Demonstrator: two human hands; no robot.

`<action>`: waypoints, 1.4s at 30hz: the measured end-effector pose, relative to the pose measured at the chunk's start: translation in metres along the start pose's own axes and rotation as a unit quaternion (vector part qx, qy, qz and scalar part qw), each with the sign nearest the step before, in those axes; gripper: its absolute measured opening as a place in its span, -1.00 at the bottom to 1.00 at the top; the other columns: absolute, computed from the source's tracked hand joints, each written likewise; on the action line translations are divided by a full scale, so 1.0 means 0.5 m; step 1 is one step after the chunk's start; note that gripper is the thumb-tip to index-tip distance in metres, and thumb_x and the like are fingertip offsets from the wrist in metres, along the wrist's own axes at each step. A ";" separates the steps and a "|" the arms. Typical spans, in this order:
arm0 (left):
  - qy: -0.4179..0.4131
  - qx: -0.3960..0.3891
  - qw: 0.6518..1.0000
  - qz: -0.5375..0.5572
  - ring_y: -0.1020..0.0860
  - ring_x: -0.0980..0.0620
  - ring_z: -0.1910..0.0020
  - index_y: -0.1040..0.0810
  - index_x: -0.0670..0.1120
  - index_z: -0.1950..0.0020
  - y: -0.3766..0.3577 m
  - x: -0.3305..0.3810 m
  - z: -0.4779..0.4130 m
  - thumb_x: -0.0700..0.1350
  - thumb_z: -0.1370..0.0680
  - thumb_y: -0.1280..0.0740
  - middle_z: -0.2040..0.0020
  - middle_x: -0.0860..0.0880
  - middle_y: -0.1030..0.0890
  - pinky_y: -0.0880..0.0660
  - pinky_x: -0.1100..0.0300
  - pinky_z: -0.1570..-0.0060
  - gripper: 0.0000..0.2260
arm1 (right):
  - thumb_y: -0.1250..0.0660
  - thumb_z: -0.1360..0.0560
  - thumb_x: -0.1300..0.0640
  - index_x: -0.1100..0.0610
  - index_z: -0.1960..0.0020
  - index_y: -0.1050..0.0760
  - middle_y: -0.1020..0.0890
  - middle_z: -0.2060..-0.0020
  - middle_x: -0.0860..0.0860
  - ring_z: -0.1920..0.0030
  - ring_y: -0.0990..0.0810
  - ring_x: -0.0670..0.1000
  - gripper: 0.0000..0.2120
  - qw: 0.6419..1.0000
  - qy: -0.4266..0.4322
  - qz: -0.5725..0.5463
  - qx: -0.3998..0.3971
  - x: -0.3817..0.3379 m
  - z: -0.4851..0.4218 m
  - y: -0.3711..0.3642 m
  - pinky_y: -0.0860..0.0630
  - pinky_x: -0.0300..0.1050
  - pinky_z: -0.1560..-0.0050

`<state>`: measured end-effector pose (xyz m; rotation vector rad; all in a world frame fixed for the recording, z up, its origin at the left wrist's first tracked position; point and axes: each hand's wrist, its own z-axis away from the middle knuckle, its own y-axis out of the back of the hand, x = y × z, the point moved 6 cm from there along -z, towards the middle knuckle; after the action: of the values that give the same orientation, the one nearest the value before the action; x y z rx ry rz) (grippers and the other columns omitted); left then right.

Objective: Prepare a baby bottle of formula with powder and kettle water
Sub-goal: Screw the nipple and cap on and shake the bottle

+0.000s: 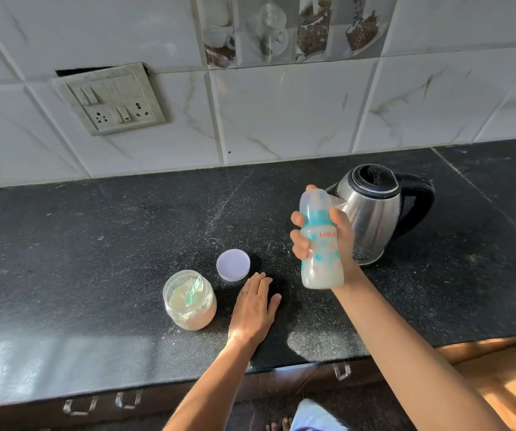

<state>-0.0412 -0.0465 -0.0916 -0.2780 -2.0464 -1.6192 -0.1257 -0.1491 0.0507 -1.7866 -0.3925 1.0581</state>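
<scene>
Right hand (322, 241) grip clamped on capped translucent plastic baby bottle (321, 244) of milky formula above black stone counter (94, 244), left hand (255, 309) flat, fingers apart; loose collar risks leakage.

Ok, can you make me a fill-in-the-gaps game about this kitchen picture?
1. The right hand holds the baby ____ up above the counter.
2. The left hand lies flat on the counter, holding ____.
3. The green scoop sits inside the open powder ____.
4. The purple lid lies on the counter, ____ the jar.

Missing words: bottle; nothing; jar; off
</scene>
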 end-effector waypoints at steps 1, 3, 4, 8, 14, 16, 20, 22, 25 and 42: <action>0.001 0.001 1.000 0.001 -0.32 -0.04 -0.41 -0.45 -0.13 -0.32 0.000 0.000 0.000 0.14 -0.57 -0.05 -0.35 -0.08 -0.45 -0.16 0.15 -0.40 -0.52 | -0.50 -0.33 0.00 0.11 -0.14 -0.50 -0.57 0.14 0.08 0.36 -0.58 0.02 -0.57 0.999 0.003 -0.005 0.034 -0.002 -0.001 0.008 -0.57 -0.15 0.35; -0.002 0.005 1.000 0.001 -0.31 -0.04 -0.42 -0.44 -0.12 -0.32 0.000 0.000 0.001 0.13 -0.57 -0.04 -0.36 -0.09 -0.44 -0.18 0.13 -0.41 -0.53 | -0.63 -0.12 0.07 0.18 -0.05 -0.46 -0.59 0.17 0.05 0.36 -0.61 0.02 -0.40 0.989 0.010 -0.087 0.118 -0.004 -0.001 0.049 -0.59 -0.16 0.35; -0.004 0.005 1.000 0.000 -0.31 -0.04 -0.42 -0.44 -0.12 -0.32 0.000 0.000 0.001 0.13 -0.57 -0.04 -0.36 -0.09 -0.44 -0.19 0.12 -0.42 -0.53 | -0.65 -0.08 0.09 0.19 -0.05 -0.44 -0.60 0.17 0.05 0.35 -0.62 0.02 -0.36 0.985 0.009 -0.107 0.135 -0.001 0.002 0.061 -0.60 -0.15 0.34; -0.004 0.002 1.000 0.000 -0.30 -0.04 -0.42 -0.43 -0.12 -0.33 0.000 0.000 0.001 0.14 -0.56 -0.02 -0.37 -0.09 -0.44 -0.14 0.15 -0.42 -0.51 | -0.47 -0.37 0.03 0.08 -0.26 -0.36 -0.56 0.12 0.12 0.38 -0.56 0.05 -0.47 0.999 -0.021 0.005 0.049 0.023 0.014 0.041 -0.57 -0.13 0.38; -0.002 0.002 1.000 0.008 -0.29 -0.02 -0.42 -0.42 -0.11 -0.35 0.004 0.003 0.002 0.17 -0.56 0.02 -0.37 -0.07 -0.43 -0.13 0.16 -0.41 -0.47 | -0.56 -0.25 0.12 0.17 -0.14 -0.44 -0.63 0.13 0.16 0.27 -0.65 0.12 -0.47 0.969 -0.002 -0.226 0.104 0.016 0.007 0.056 -0.63 0.01 0.30; -0.002 0.000 1.000 0.008 -0.29 -0.03 -0.42 -0.42 -0.11 -0.35 0.003 0.003 0.002 0.16 -0.56 0.01 -0.37 -0.07 -0.43 -0.12 0.17 -0.41 -0.48 | -0.52 -0.32 0.08 0.15 -0.20 -0.40 -0.61 0.11 0.15 0.30 -0.62 0.10 -0.47 0.988 -0.014 -0.139 0.069 0.010 0.009 0.041 -0.61 -0.04 0.31; -0.002 0.002 1.000 0.007 -0.28 -0.03 -0.43 -0.42 -0.12 -0.35 0.000 -0.001 0.000 0.05 -0.61 -0.17 -0.38 -0.09 -0.42 -0.11 0.16 -0.42 -0.61 | -0.38 -0.46 0.01 0.01 -0.38 -0.33 -0.56 0.03 0.16 0.27 -0.59 0.09 -0.48 1.000 -0.014 0.012 -0.012 0.004 0.011 0.011 -0.58 -0.07 0.27; -0.002 0.002 1.000 0.008 -0.28 -0.03 -0.43 -0.42 -0.12 -0.36 0.000 0.000 0.000 0.02 -0.61 -0.20 -0.39 -0.09 -0.41 -0.12 0.16 -0.42 -0.63 | -0.46 -0.40 0.05 0.08 -0.32 -0.38 -0.59 0.03 0.17 0.23 -0.62 0.11 -0.46 0.996 -0.024 -0.086 0.029 0.011 0.005 0.016 -0.62 -0.01 0.22; 0.002 -0.001 1.000 0.013 -0.27 -0.03 -0.43 -0.41 -0.12 -0.36 0.001 0.001 0.001 0.02 -0.61 -0.20 -0.39 -0.08 -0.40 -0.13 0.16 -0.41 -0.63 | -0.52 -0.35 0.10 0.15 -0.29 -0.33 -0.59 0.01 0.20 0.18 -0.64 0.16 -0.40 0.975 -0.038 -0.212 0.063 0.028 0.001 0.041 -0.62 0.07 0.18; -0.002 -0.001 1.000 0.003 -0.30 -0.04 -0.42 -0.42 -0.12 -0.35 0.000 0.000 0.000 0.03 -0.61 -0.19 -0.38 -0.09 -0.41 -0.17 0.12 -0.40 -0.63 | -0.40 -0.44 0.03 0.26 -0.10 -0.48 -0.61 0.14 0.16 0.18 -0.62 0.10 -0.64 0.920 0.008 -0.264 0.289 0.044 0.023 0.091 -0.63 -0.04 0.31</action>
<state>-0.0410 -0.0464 -0.0917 -0.2873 -2.0449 -1.6174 -0.1310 -0.1488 -0.0006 -1.0711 -0.4607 0.6744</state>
